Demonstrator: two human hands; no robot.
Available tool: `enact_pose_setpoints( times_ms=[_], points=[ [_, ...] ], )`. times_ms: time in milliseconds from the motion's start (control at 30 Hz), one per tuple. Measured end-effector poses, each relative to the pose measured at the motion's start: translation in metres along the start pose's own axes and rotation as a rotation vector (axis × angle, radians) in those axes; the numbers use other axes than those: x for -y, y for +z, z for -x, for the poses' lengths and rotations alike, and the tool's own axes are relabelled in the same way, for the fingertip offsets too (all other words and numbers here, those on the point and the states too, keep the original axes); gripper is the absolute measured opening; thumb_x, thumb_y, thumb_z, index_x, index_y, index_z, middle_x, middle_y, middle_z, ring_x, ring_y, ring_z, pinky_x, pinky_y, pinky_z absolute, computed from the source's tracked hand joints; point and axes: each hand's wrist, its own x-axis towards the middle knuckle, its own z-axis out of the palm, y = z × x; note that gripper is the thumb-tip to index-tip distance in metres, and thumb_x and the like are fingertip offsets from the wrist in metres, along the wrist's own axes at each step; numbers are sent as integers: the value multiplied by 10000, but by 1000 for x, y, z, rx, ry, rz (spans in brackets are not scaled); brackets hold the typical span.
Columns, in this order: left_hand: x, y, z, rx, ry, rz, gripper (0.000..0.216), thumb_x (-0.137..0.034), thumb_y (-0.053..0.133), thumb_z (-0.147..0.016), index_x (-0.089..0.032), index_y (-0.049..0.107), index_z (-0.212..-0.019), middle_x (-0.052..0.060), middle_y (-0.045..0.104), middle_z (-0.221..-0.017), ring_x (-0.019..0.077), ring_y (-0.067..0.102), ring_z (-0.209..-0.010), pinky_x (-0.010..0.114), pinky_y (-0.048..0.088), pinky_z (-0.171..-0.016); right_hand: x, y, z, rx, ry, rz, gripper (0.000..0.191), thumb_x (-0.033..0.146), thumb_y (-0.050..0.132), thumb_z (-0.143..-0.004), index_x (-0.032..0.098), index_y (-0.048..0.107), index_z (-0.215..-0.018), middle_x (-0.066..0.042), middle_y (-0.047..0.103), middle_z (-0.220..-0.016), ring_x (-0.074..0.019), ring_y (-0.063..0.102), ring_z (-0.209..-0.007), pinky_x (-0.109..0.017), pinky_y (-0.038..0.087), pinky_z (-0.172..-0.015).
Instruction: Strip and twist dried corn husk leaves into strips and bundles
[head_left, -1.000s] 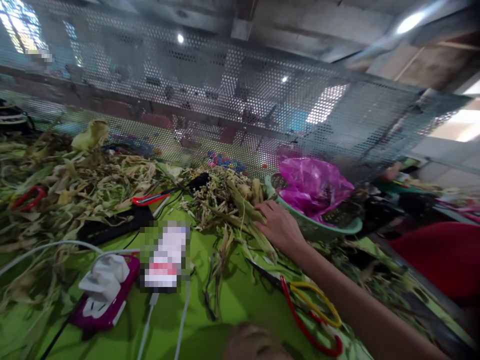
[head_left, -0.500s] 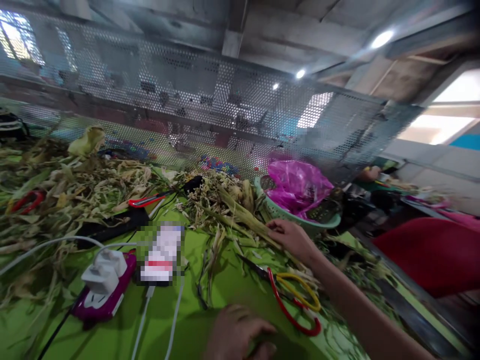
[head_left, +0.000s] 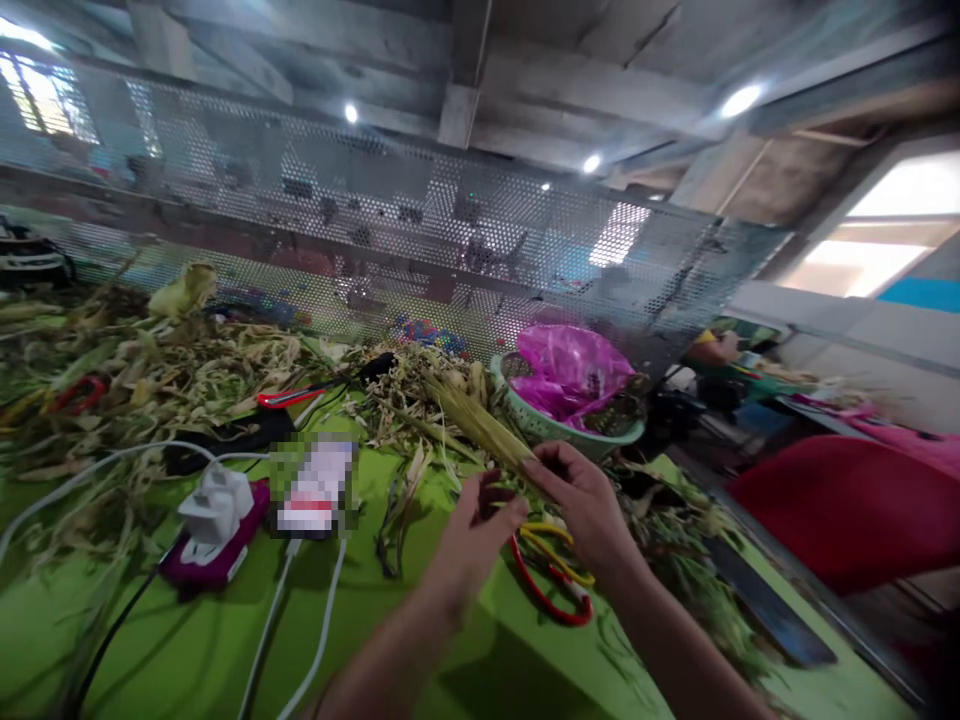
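Observation:
My right hand (head_left: 583, 490) pinches the near end of a long, yellow-green dried stalk (head_left: 476, 418), which slants away to the upper left over a heap of dried plant pieces (head_left: 405, 385). Just left of it, my left hand (head_left: 480, 525) hovers with fingers curved and apart, close to the stalk but with nothing visible in them. Scissors with red and yellow handles (head_left: 551, 600) lie on the green table (head_left: 405, 630) below both hands. My left hand hides their blades. Behind my right hand stands a pale green basket (head_left: 581, 437) with a pink plastic bag (head_left: 574, 370) in it.
A phone (head_left: 315, 485) and a purple power strip (head_left: 206, 565) with white plugs and cables lie left. A red-handled cutter (head_left: 289, 396) rests near dried leaves (head_left: 202, 350). Perforated metal mesh (head_left: 420, 220) spans the back. A red chair (head_left: 847, 510) stands right.
My left hand has risen from the table's front edge to beside my right hand. My right hand keeps hold of the stalk's end, now lifted slightly. The view has shifted a little.

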Motion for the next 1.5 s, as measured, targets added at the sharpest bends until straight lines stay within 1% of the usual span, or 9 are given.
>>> enact_pose_setpoints(
  times_ms=[67,167,300,433,533,667,900,1167,1500],
  points=[
    [-2,11,-14,19,52,68,418,-398,698,-786,-186,583,-1127,99,687,-1117,200,623,-1049,293,466,-919,1,8,4,10,12,-72,302,438,783,-681,196,623,-767,27,558,-665,-128,470,-588,-248,381,-545],
    [-1,16,-36,-57,160,35,344,-393,730,-745,-161,619,-973,70,702,-954,185,629,-925,294,479,-857,-1,12,6,41,45,-178,309,431,787,-674,202,603,-769,51,512,-606,-107,422,-515,-237,342,-483],
    [4,5,-58,-49,186,-81,265,-368,692,-759,-135,648,-877,61,686,-820,169,611,-754,301,488,-765,-7,6,1,29,36,-224,302,410,808,-661,190,620,-750,33,567,-643,-121,485,-573,-246,394,-545],
    [13,-7,-69,-76,224,-175,201,-250,628,-778,-118,671,-922,79,700,-863,182,622,-800,303,490,-786,-20,0,-5,11,80,-239,315,430,812,-659,181,632,-728,14,589,-659,-131,506,-598,-253,413,-575],
    [20,-11,-72,-54,215,-155,222,-230,590,-802,-125,663,-984,90,708,-930,191,633,-840,305,496,-791,-32,1,-4,20,159,-323,330,445,815,-657,183,630,-737,9,596,-656,-130,518,-584,-252,422,-563],
    [27,-14,-75,-128,185,-164,223,-184,622,-781,-140,618,-1000,91,703,-930,191,643,-838,299,501,-774,-43,0,-1,40,224,-374,330,425,834,-643,191,637,-767,11,607,-662,-119,515,-556,-240,410,-533],
    [30,-19,-72,-187,260,-369,123,-137,631,-753,-157,602,-871,44,666,-829,161,604,-765,269,476,-712,-51,-5,1,64,130,-280,283,373,831,-646,182,650,-751,8,609,-684,-137,527,-633,-260,431,-615],
    [27,-22,-71,-25,197,-205,204,-162,628,-749,-126,688,-941,68,712,-893,168,625,-801,284,498,-772,-49,-4,1,79,130,-279,256,336,785,-658,179,679,-830,-27,686,-781,-180,592,-728,-303,471,-714],
    [28,-18,-68,-36,116,-170,243,-157,632,-765,-136,647,-1007,80,704,-942,173,631,-837,299,507,-789,-48,-1,6,137,131,-313,236,330,775,-695,192,671,-855,-23,685,-807,-184,596,-750,-309,470,-728]
  ],
)
